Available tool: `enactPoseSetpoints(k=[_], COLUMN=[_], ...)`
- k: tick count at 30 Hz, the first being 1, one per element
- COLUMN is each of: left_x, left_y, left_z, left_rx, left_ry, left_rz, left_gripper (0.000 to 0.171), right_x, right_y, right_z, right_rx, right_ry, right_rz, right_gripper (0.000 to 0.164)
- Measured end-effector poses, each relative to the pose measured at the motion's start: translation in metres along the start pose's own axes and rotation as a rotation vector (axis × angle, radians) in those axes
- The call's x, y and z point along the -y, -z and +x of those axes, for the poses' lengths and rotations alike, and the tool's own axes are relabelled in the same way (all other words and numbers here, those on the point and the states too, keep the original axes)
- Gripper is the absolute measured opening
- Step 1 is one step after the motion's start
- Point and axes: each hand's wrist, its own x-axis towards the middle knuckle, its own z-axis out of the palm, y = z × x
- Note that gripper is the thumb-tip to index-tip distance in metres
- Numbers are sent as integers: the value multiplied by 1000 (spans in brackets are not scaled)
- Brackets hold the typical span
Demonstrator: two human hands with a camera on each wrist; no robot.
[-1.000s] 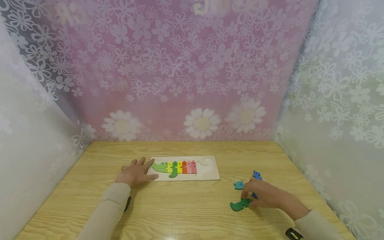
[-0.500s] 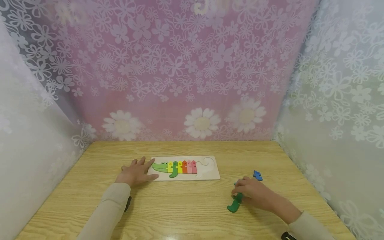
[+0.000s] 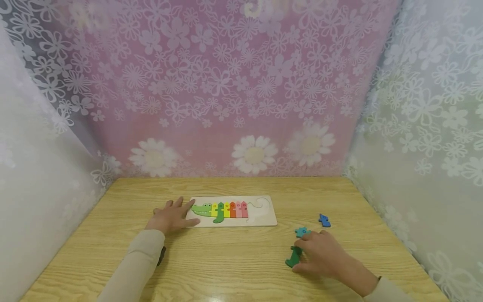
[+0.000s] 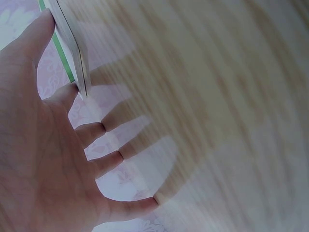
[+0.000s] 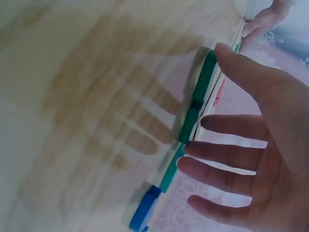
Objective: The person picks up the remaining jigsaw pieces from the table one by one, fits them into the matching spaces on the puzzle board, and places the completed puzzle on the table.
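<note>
My left hand (image 3: 171, 217) rests at the left end of a pale wooden puzzle board (image 3: 268, 218), its fingers spread and thumb along the near edge. In the left wrist view its thumb (image 4: 44, 29) and fingertips meet the board's side. A crocodile puzzle (image 3: 230, 210) in several colours lies on that board, with an outlined tail space at right. My right hand (image 3: 322, 256) is over a dark green curved tail piece (image 3: 293, 258), thumb and fingers loosely extended. The right wrist view shows the thumb tip at one end of the tail piece (image 5: 205, 77) and the index finger near its other end.
A teal puzzle piece (image 3: 302, 232) lies just beyond my right fingers. Farther right is a blue puzzle piece (image 3: 324, 220). All rest on the wood-grain table (image 3: 226, 264), with floral curtains (image 3: 241, 84) behind and on both sides.
The green tail piece has turned from lying sideways to pointing toward me and shifted slightly left. My right hand has moved left and spread its fingers. The left hand is unmoved.
</note>
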Motion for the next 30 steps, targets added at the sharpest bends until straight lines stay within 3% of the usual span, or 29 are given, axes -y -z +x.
enactPoseSetpoints(k=[10, 15, 22, 30], left_x=[0, -1, -2, 0], left_y=[0, 2, 1, 0], left_z=[0, -1, -1, -1], left_rx=[6, 2, 4, -2], left_ry=[-4, -8, -5, -2], left_rz=[1, -1, -2, -2], left_gripper=[96, 96, 95, 95], right_x=[1, -2, -2, 0], right_y=[-7, -13, -19, -15], right_z=[4, 6, 12, 30], right_rx=[-7, -53, -122, -180], right_ry=[21, 61, 112, 109], right_rz=[151, 220, 216, 207], right_gripper=[62, 58, 53, 49])
